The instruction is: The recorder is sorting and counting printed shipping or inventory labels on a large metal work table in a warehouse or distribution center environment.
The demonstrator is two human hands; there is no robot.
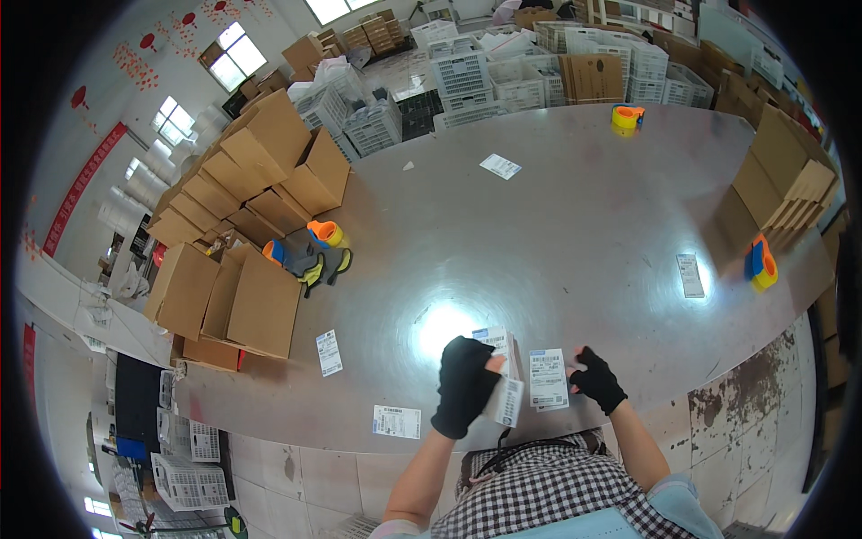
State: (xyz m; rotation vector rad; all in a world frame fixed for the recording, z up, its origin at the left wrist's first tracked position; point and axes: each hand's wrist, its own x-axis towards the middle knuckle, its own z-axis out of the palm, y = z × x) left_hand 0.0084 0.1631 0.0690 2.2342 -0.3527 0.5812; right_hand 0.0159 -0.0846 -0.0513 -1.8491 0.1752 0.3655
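Closest to you, yr checked apron (548,494) is at the tabletop's (557,242) front edge. Just in from that edge, yr L hand (465,388), in a black fingerless glove, is grasping a stack of printed shipping labels (512,384), thumb on top. R of it lies a single shipping label (548,379), flat. Yr R hand (600,379), gloved the same, has fingers loosely curled at that label's R side; can't tell if they're touching it or pinching.

Step in hand looks like sorting labels one by one off the stack. Next move prob. calls for a firm L grip so the stack doesn't fan, & a light R fingertip pinch on one sheet's edge.

Nearby, twd the front-L corner, two loose labels lie flat: one by the front edge (397,421), one farther in (329,352).

Mid-depth: open cartons (260,296) line the L edge, w/ grey-yellow work gloves (316,269) & two tape dispensers beside them; another dispenser (761,262) sits by the R edge, near flattened cartons (781,175).

Far edge: one more dispenser (627,117), twd the R corner. Beyond, stacked plastic crates (462,76).
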